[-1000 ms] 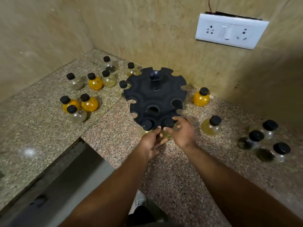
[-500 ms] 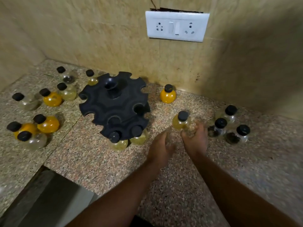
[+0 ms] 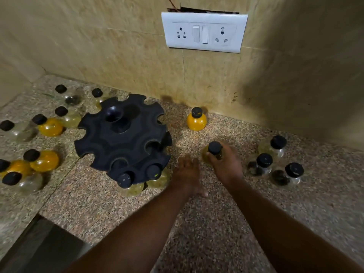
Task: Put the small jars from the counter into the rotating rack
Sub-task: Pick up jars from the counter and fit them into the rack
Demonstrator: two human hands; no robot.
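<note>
Speckled granite table (image 3: 206, 233) runs up to a tan tiled wall with a white socket plate.

From the head camera, the right hand (image 3: 226, 164) is curled round a small jar (image 3: 215, 147) of yellowish stuff. Its fingers wrap the round body, and the black cap stands upright above them. Whether the jar has left the table I cannot tell.

The black rack (image 3: 122, 134) lies to that hand's left, beyond the left hand (image 3: 187, 172), which rests loose and flat on the table and holds nothing. On the rack's near side hang two jars (image 3: 124, 180).

The carry should go leftward with the jar upright, to an empty notch. The left hand, nearer the rack, could steady or turn it.
</note>
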